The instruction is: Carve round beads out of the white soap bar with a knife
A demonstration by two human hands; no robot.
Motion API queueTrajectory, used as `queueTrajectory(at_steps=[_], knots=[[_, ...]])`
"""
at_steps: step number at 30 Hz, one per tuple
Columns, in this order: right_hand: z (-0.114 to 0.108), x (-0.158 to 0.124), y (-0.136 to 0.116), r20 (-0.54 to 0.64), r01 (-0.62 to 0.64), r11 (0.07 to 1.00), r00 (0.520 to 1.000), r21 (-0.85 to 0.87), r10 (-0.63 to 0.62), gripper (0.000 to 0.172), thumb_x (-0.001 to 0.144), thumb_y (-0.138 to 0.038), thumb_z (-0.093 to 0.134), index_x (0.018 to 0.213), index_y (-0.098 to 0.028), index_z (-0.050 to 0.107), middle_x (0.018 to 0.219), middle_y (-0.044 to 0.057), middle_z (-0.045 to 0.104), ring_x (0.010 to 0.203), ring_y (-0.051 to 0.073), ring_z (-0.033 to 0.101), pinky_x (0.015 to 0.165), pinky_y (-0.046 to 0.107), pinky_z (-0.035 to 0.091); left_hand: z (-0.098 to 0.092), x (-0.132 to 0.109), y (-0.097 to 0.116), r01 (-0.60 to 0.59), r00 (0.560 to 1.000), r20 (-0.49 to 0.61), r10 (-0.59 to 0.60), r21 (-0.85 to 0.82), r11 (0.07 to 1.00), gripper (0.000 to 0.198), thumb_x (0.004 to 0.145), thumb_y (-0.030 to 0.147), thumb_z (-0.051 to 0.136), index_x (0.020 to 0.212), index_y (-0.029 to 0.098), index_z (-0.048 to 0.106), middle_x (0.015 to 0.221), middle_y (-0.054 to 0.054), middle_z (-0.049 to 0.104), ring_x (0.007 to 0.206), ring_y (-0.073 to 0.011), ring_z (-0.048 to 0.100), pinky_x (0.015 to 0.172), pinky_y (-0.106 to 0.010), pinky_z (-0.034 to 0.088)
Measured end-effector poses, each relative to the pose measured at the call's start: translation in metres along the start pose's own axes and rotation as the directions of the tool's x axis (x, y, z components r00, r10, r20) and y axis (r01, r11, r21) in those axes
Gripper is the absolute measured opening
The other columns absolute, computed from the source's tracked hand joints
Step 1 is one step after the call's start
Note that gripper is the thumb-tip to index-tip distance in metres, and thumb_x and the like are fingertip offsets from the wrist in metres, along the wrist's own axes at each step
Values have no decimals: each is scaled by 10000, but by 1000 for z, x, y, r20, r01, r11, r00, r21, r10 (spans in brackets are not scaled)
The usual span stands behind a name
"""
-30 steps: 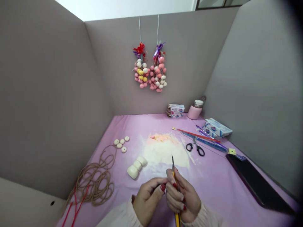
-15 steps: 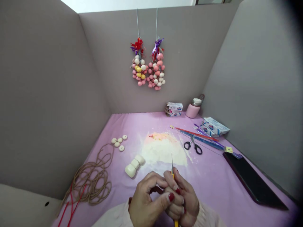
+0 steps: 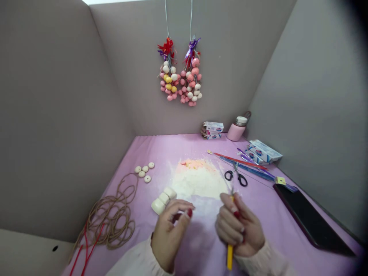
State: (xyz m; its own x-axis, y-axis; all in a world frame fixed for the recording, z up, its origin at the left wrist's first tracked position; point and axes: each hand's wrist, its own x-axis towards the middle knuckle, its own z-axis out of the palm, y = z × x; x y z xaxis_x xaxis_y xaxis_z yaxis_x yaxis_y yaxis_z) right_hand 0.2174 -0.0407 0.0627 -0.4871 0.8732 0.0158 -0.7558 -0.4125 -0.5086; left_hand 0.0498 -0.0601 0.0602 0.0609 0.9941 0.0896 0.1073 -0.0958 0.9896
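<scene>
While a tangled coil of brown cord (image 3: 112,218) lies at the tabletop's (image 3: 267,214) left edge, three cream rounded blocks (image 3: 163,200) sit at eleven o'clock from the left hand (image 3: 169,230), whose fingers curl loosely, with nothing visible between them. The right hand's (image 3: 240,230) fingers grip a yellow-handled craft knife (image 3: 229,257), its tip toward twelve o'clock, where black-handled scissors (image 3: 236,176) lie.

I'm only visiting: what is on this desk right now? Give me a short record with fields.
Surface: pink-covered table between grey partition walls
Right hand: shut on a yellow-handled cutter, blade pointing away
Left hand: fingers curled, nothing visibly held, beside white blocks
Centre: heap of white and pinkish powder
Left side: coiled brown cord, small round beads
Right side: scissors, dark tablet
Back wall: two hanging bead clusters
</scene>
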Motion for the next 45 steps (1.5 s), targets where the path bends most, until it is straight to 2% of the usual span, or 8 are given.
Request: queueTrajectory(at_steps=[6, 12, 17, 21, 26, 34, 40, 45], knots=[[-22, -9, -24, -280, 37, 999, 959, -37, -46, 167, 721, -321, 476, 635, -212, 383, 438, -91, 305, 318, 29, 245, 319, 150, 203, -17, 6, -24, 117, 982, 109, -152, 279, 953, 247, 751, 327, 379, 790, 150, 546, 744, -26, 566, 692, -113, 489, 611, -208, 366], [-37, 1, 53, -302, -491, 844, 855, -213, 421, 244, 606, -379, 578, 619, -161, 471, 702, 37, 567, 573, 137, 534, 374, 194, 338, -21, -8, -36, 57, 922, 212, -325, 753, 655, 223, 712, 259, 374, 643, 180, 570, 580, 13, 564, 563, -98, 471, 536, -204, 307], [-33, 22, 25, -509, -45, 898, 835, -437, -206, 260, 653, -391, 539, 832, -202, 543, 1079, 48, 486, 974, 163, 428, 617, 233, 409, -26, -18, -39, 49, 891, 265, -368, 750, 660, 185, 675, 239, 400, 684, 213, 583, 645, 34, 592, 625, -95, 499, 567, -185, 314], [-25, 20, 29, -364, -272, 854, 925, -443, 106, 303, 647, -417, 546, 808, -162, 581, 885, 79, 572, 851, 175, 495, 559, 235, 412, -27, -17, -34, 57, 932, 198, -302, 746, 663, 195, 676, 218, 382, 678, 206, 577, 572, 23, 567, 555, -104, 493, 522, -198, 313], [-29, 11, 45, -482, -340, 886, 862, -315, 160, 264, 672, -400, 523, 777, -164, 577, 722, 42, 583, 661, 117, 521, 430, 183, 385, -56, -12, -30, 64, 996, -88, 6, 768, 637, 238, 708, 188, 333, 854, 203, 521, 776, -31, 566, 759, -155, 512, 674, -268, 360], [-12, 26, 91, -340, -466, 877, 848, -116, 406, 181, 641, -294, 571, 736, -141, 551, 839, 76, 585, 825, 178, 522, 568, 272, 440, -55, 11, -61, 50, 981, -188, 51, 495, 867, 400, 559, 195, 526, 959, 169, 517, 936, -67, 511, 922, -212, 416, 851, -362, 277], [-7, 46, 66, -472, 10, 978, 874, -210, -110, 119, 650, -287, 565, 747, -225, 536, 1067, -8, 503, 1026, 140, 399, 720, 251, 416, -71, 20, -81, 177, 935, -342, -93, 222, 959, 326, 651, 316, 460, 917, 139, 524, 717, -33, 540, 728, -164, 507, 703, -326, 397], [-2, 35, 99, -279, -479, 828, 870, -290, 406, 282, 583, -322, 611, 790, -133, 580, 772, 80, 587, 769, 181, 532, 521, 257, 430, -86, 13, -92, 215, 866, -443, -233, -91, 972, 343, 674, 396, 416, 851, 114, 503, 586, 4, 503, 516, -94, 502, 503, -232, 428]])
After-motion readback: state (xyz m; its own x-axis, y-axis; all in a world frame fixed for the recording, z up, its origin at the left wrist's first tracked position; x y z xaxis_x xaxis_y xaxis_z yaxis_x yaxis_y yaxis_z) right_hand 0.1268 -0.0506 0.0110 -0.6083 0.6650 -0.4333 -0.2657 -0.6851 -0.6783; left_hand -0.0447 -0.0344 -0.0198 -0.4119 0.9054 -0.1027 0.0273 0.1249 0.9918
